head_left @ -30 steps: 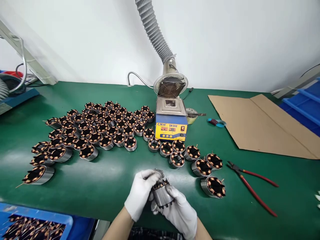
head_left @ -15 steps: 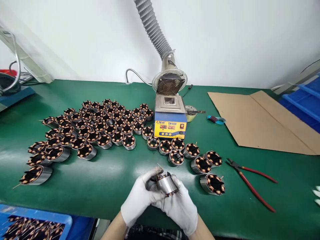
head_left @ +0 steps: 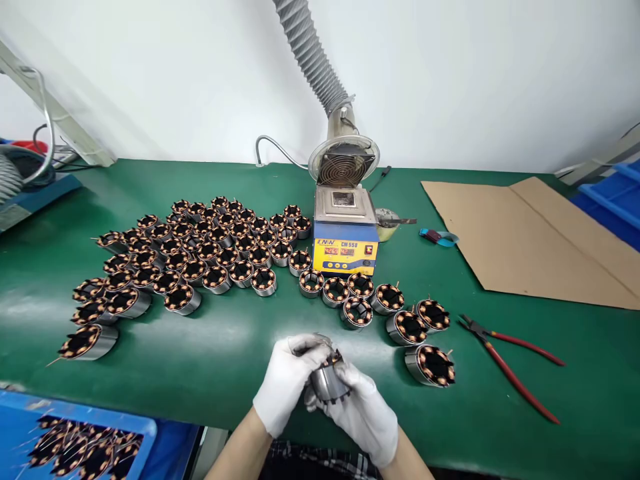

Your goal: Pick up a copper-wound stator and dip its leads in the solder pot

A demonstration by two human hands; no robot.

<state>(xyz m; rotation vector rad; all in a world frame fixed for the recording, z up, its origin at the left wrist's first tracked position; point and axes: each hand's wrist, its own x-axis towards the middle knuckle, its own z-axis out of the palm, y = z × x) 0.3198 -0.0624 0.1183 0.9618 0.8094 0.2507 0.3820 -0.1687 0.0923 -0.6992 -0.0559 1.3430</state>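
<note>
Both my white-gloved hands hold one metal stator [head_left: 327,381] with copper windings just above the near edge of the green table [head_left: 215,353]. My left hand [head_left: 290,380] wraps its left side and top. My right hand [head_left: 363,413] cups it from below and the right. Several more stators lie on the table: a big group [head_left: 200,250] at the left and a short row [head_left: 390,313] to the right of my hands. The nearest one [head_left: 430,365] lies just right of my right hand.
A blue and yellow solder pot [head_left: 345,237] stands mid-table under a fume hose [head_left: 320,67]. Red-handled pliers [head_left: 510,363] lie at the right, cardboard [head_left: 530,233] behind them. A blue bin [head_left: 75,447] of stators sits at the lower left. Blue bins [head_left: 610,200] are at the far right.
My hands have turned the stator between them, from windings up to tilted on its side. The view has shifted slightly; nothing on the table has moved.
</note>
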